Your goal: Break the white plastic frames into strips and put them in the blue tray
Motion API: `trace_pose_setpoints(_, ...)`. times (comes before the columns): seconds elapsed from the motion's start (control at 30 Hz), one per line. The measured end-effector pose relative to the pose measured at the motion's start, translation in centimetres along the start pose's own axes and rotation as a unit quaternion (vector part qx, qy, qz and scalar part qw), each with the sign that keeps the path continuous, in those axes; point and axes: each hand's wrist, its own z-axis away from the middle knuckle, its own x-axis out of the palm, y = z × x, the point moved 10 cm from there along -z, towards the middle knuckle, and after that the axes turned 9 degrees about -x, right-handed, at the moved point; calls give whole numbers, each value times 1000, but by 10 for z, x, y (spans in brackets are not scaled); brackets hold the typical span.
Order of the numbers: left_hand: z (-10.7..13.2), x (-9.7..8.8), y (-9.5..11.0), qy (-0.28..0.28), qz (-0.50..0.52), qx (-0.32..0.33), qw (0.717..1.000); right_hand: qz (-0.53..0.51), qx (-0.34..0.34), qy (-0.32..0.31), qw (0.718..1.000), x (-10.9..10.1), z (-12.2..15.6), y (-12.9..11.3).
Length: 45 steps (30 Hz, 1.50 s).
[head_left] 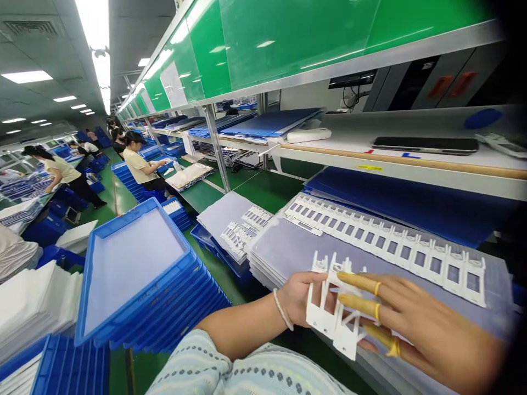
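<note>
My left hand point(297, 299), with a white bracelet at the wrist, is closed around several white plastic frames point(346, 341) with rectangular openings. They are fanned out and tilted in front of my body. Yellow finger cots cover fingers of my right hand point(405, 310), which grips the same frames from the right side; its thumb is mostly hidden. Beyond both hands, a long overlapping row of similar white frames point(387, 244) lies on a stack of translucent grey sheets point(284, 238). Smaller groups of white parts point(236, 238) rest on another sheet to the left.
A tall stack of blue trays point(138, 323) stands at my left, near white foam sheets point(37, 296). Above the bench runs a shelf point(432, 167) carrying a phone point(426, 145) and blue sheets point(272, 123). A metal post point(216, 148) rises ahead. Co-workers point(140, 162) are farther along.
</note>
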Motion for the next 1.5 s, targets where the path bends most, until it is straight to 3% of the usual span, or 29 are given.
trace_pose_setpoints(0.13,58,9,66,-11,-8,95,995,-67,114,68,989,37,-39,20)
trace_pose_setpoints(0.23,89,4,105,-19,13,125,992,-104,234,141,956,58,-36,33)
trace_pose_setpoints(0.33,103,-8,138,23,-8,161,987,-155,293,203,921,77,-32,33)
trace_pose_setpoints(0.47,109,-13,165,73,-61,196,976,-226,295,241,897,98,-49,33)
trace_pose_setpoints(0.63,103,-9,168,34,-104,139,984,-266,307,285,868,104,-60,37)
trace_pose_setpoints(0.73,99,-14,170,22,-101,120,987,-169,313,276,893,96,-63,33)
trace_pose_setpoints(0.87,96,-21,170,38,-93,107,989,97,291,116,945,94,-80,24)
trace_pose_setpoints(0.93,95,-25,169,50,-91,97,990,172,274,42,945,98,-87,23)
trace_pose_setpoints(1.0,95,-27,170,59,-87,95,990,192,271,15,943,99,-91,23)
trace_pose_setpoints(1.3,94,-31,173,88,-77,103,988,123,307,-4,944,99,-87,29)
trace_pose_setpoints(1.37,92,-30,173,92,-78,108,987,103,314,19,944,95,-82,29)
trace_pose_setpoints(1.5,90,-25,173,78,-82,124,986,78,316,122,937,75,-74,30)
